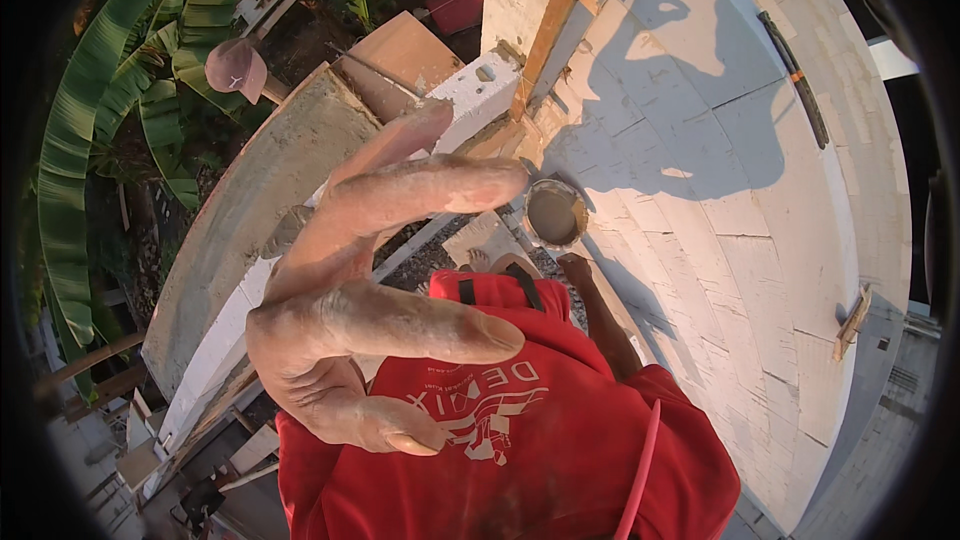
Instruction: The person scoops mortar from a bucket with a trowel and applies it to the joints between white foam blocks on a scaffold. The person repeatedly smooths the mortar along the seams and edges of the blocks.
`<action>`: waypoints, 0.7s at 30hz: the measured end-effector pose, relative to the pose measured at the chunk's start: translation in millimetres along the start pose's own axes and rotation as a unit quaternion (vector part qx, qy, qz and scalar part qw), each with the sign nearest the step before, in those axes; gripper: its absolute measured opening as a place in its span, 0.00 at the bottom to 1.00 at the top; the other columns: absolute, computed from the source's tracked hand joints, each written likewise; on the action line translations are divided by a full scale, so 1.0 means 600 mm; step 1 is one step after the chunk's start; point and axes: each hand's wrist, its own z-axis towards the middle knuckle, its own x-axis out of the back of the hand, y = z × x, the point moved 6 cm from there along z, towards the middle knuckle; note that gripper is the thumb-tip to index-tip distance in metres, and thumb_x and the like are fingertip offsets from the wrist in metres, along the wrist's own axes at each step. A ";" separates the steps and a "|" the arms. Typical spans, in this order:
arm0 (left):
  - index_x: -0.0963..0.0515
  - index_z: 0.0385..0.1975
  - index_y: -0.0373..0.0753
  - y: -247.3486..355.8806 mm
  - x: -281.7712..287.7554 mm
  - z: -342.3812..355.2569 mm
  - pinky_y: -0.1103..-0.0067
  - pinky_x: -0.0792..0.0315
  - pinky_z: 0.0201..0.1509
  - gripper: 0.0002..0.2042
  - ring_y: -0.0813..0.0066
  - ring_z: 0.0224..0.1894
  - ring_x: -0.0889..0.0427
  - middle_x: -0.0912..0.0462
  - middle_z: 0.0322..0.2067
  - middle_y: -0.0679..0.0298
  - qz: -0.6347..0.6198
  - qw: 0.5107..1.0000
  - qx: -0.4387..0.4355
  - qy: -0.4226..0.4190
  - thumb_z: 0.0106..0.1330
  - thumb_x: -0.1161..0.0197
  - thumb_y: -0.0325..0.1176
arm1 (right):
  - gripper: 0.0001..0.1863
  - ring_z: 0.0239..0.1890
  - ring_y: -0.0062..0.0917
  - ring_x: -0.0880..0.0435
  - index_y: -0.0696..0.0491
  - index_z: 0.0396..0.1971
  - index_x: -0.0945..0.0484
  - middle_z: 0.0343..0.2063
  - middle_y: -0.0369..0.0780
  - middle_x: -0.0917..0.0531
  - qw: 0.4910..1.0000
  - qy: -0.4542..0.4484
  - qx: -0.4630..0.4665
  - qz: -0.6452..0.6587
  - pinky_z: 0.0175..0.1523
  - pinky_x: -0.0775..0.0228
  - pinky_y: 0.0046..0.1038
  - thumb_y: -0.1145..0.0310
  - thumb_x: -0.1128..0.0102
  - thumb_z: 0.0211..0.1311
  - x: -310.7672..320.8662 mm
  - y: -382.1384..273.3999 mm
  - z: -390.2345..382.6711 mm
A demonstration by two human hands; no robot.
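Raised close in front of me, my left hand point(340, 325) is open, its fingers spread and slightly curled with nothing between them. Pale dust coats its skin. Beyond the fingertips, down by my feet, is a round bucket point(555, 215) with grey, mortar-like material in it. My right arm hangs down at my side, and my right hand point(573, 268) is at the bucket's near edge. It is small and dark in the picture, and its fingers do not show clearly, so I cannot tell whether it grips the bucket.
A pale block wall point(720, 280) runs along my right, bearing my shadow point(690, 130). A wooden post point(560, 15) rises ahead. To the left lies a curved concrete-topped ledge point(270, 170), with a pink cap point(236, 70) on a stick and banana leaves point(75, 200) beyond. Scrap wood point(255, 448) lies lower left.
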 end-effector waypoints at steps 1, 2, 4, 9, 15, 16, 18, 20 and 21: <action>0.14 0.36 0.50 0.005 -0.007 0.025 0.33 0.57 0.72 0.22 0.26 0.74 0.50 0.29 0.62 0.39 -0.011 0.997 -0.060 -0.045 0.59 0.30 0.62 | 0.15 0.31 0.30 0.12 0.51 0.42 0.14 0.37 0.42 0.11 0.998 -0.005 -0.045 0.035 0.41 0.18 0.33 0.59 0.36 0.60 -0.011 0.028 -0.009; 0.13 0.31 0.51 0.009 -0.012 0.047 0.33 0.57 0.72 0.20 0.25 0.74 0.51 0.29 0.62 0.39 -0.027 0.988 -0.118 -0.092 0.59 0.30 0.62 | 0.15 0.29 0.29 0.12 0.52 0.41 0.15 0.37 0.43 0.11 0.994 -0.009 -0.087 0.069 0.39 0.18 0.32 0.59 0.37 0.61 -0.022 0.054 -0.013; 0.14 0.25 0.51 0.006 -0.026 0.079 0.33 0.56 0.72 0.20 0.25 0.75 0.52 0.31 0.64 0.39 -0.057 0.969 -0.205 -0.129 0.60 0.30 0.61 | 0.15 0.30 0.29 0.12 0.55 0.41 0.15 0.35 0.43 0.12 0.994 0.052 0.053 -0.084 0.35 0.17 0.33 0.59 0.38 0.62 -0.027 0.066 -0.030; 0.17 0.28 0.48 0.008 -0.030 0.120 0.34 0.54 0.72 0.21 0.23 0.75 0.55 0.39 0.70 0.42 0.014 0.978 -0.200 -0.049 0.57 0.28 0.62 | 0.17 0.31 0.29 0.11 0.55 0.43 0.15 0.33 0.42 0.11 1.000 0.020 -0.002 -0.019 0.32 0.17 0.32 0.59 0.39 0.64 -0.055 0.109 -0.068; 0.24 0.57 0.43 0.061 -0.018 0.127 0.40 0.44 0.71 0.31 0.25 0.74 0.50 0.44 0.72 0.40 0.098 0.994 -0.018 0.037 0.62 0.31 0.59 | 0.15 0.35 0.32 0.12 0.53 0.42 0.14 0.34 0.42 0.12 0.998 0.022 -0.061 -0.003 0.38 0.18 0.34 0.58 0.40 0.63 -0.028 0.032 -0.079; 0.27 0.60 0.39 0.064 -0.023 0.121 0.44 0.40 0.71 0.33 0.29 0.74 0.47 0.43 0.72 0.40 0.093 0.992 0.044 0.078 0.64 0.33 0.58 | 0.15 0.33 0.30 0.11 0.53 0.42 0.14 0.33 0.42 0.12 0.994 0.018 -0.104 -0.007 0.35 0.17 0.33 0.59 0.39 0.64 -0.024 0.021 -0.073; 0.29 0.62 0.36 0.072 -0.037 0.110 0.47 0.38 0.71 0.34 0.34 0.74 0.45 0.41 0.71 0.39 0.068 0.983 0.117 0.124 0.66 0.34 0.57 | 0.15 0.31 0.27 0.11 0.53 0.42 0.14 0.31 0.40 0.12 0.987 0.030 -0.141 0.070 0.32 0.18 0.31 0.59 0.37 0.64 -0.015 -0.003 -0.057; 0.28 0.61 0.37 0.076 -0.049 0.111 0.47 0.38 0.71 0.33 0.34 0.74 0.45 0.41 0.71 0.39 0.038 0.989 0.098 0.108 0.65 0.34 0.57 | 0.14 0.31 0.27 0.11 0.53 0.41 0.13 0.30 0.40 0.12 0.971 0.038 -0.198 0.131 0.31 0.18 0.31 0.58 0.36 0.64 -0.013 -0.017 -0.042; 0.27 0.60 0.38 0.076 -0.054 0.110 0.47 0.39 0.71 0.33 0.34 0.74 0.45 0.41 0.71 0.40 0.018 0.991 0.086 0.098 0.65 0.33 0.57 | 0.14 0.31 0.27 0.12 0.53 0.41 0.14 0.30 0.40 0.12 0.970 0.038 -0.198 0.138 0.31 0.18 0.31 0.58 0.36 0.65 -0.012 -0.024 -0.038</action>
